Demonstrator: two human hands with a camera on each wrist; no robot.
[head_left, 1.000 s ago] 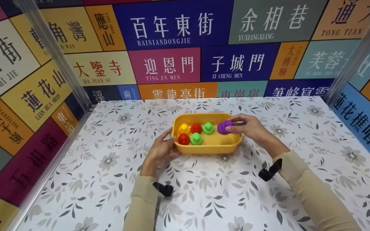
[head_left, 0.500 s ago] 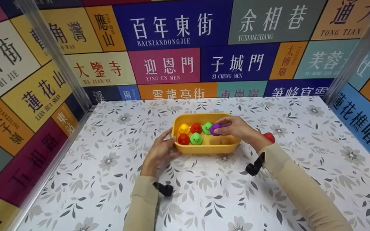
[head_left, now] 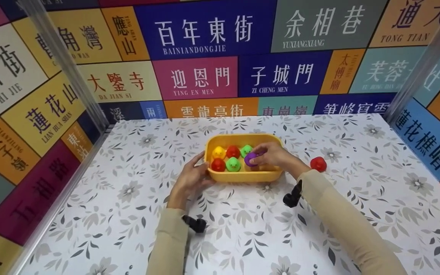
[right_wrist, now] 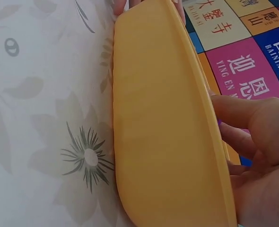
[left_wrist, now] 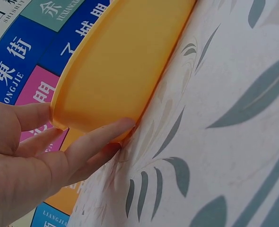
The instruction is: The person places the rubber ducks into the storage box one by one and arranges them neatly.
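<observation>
A yellow plastic tub [head_left: 246, 177] stands on the table, holding several small toy ducks. My left hand [head_left: 190, 176] touches its left end; in the left wrist view the fairly straight fingers [left_wrist: 99, 139] of that hand lie against the wall and rim. Over the tub's right half, my right hand [head_left: 272, 154] pinches a purple toy duck [head_left: 251, 159] low inside. Left of it sit a yellow duck [head_left: 219, 152], two red ducks and a green duck [head_left: 233, 164]; another green duck [head_left: 247, 150] is behind. The tub's wall hides most right fingertips in the right wrist view.
A red duck [head_left: 318, 164] lies on the table to the right of the tub, near my right sleeve. The table has a white leaf-and-flower cloth [head_left: 243, 236]. A wall of coloured signs [head_left: 208, 28] rises behind, with clear upright posts at both corners.
My right hand has carried the purple duck left, then nearer the tub's front, beside the front green duck. The red duck on the table has come into view. The left hand stays put.
</observation>
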